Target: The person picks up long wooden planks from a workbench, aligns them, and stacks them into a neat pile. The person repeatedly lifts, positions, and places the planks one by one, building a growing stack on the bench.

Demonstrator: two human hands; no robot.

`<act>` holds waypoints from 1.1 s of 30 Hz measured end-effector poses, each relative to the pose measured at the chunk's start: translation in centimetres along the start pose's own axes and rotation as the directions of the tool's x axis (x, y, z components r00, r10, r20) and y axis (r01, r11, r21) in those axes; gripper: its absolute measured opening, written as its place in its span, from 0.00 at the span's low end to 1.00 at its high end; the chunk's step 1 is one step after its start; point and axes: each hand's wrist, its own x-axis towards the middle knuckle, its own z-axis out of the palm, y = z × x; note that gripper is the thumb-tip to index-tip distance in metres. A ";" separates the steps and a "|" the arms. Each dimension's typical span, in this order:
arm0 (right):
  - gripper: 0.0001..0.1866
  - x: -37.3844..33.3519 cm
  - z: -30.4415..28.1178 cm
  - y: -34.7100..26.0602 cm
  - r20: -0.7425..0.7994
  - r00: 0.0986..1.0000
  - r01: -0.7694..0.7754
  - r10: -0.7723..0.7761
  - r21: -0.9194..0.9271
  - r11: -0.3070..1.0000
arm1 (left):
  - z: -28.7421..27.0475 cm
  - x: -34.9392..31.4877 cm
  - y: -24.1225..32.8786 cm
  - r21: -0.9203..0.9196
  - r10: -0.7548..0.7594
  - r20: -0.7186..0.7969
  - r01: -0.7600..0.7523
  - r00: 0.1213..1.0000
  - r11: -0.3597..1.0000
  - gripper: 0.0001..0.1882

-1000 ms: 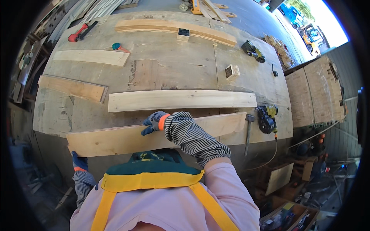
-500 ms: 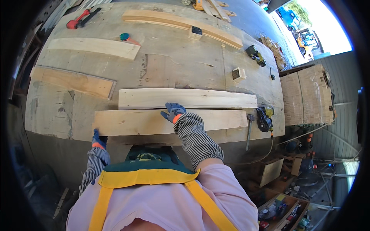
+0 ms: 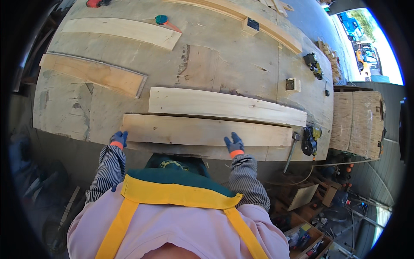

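Note:
On the big wooden work table [image 3: 142, 71] two pale wooden boards lie side by side in front of me. The near board [image 3: 202, 130] runs left to right, and the far board [image 3: 228, 105] lies just beyond it, shifted rightward, with a dark narrow gap between them. My left hand [image 3: 118, 139], in a blue glove, is at the near left corner of the near board with its fingers stretched out. My right hand [image 3: 234, 143], gloved alike, rests at the near edge right of the middle, fingers spread.
Right of the boards are a hammer [image 3: 292, 152] and a yellow-black nail gun [image 3: 309, 140] with a hose. Farther off lie more boards [image 3: 123, 32], a green-topped round item [image 3: 161, 19], small wooden blocks [image 3: 292, 85] and another power tool [image 3: 313, 65]. Wrapped stacked material [image 3: 358, 123] stands right.
My right hand has left the seam between the boards and come back to the near board's near edge. My left hand stays at the left corner. The whole view has shifted.

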 end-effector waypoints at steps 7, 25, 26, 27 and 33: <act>0.53 10.1 -13.2 -2.1 0.066 0.969 0.229 -0.240 -0.612 0.757 | 0.5 -6.1 19.5 0.646 0.752 -0.018 -0.566 0.659 0.512 0.42; 0.62 22.7 -19.2 -8.9 0.609 0.793 0.544 0.007 -0.713 0.443 | 6.4 -4.0 40.3 0.863 0.274 0.417 -0.472 0.867 0.181 0.55; 0.62 22.2 -19.3 -10.0 0.623 0.782 0.559 0.005 -0.704 0.437 | 6.0 -4.6 40.1 0.874 0.295 0.387 -0.449 0.874 0.184 0.56; 0.59 23.1 -18.6 -7.3 0.579 0.806 0.546 -0.120 -0.651 0.527 | 6.0 -5.1 40.2 0.875 0.291 0.380 -0.443 0.878 0.194 0.57; 0.37 21.7 -20.1 -8.9 0.664 0.742 0.569 -0.094 -0.549 0.613 | 4.5 -5.7 37.0 0.761 0.375 0.469 -0.581 0.800 0.288 0.51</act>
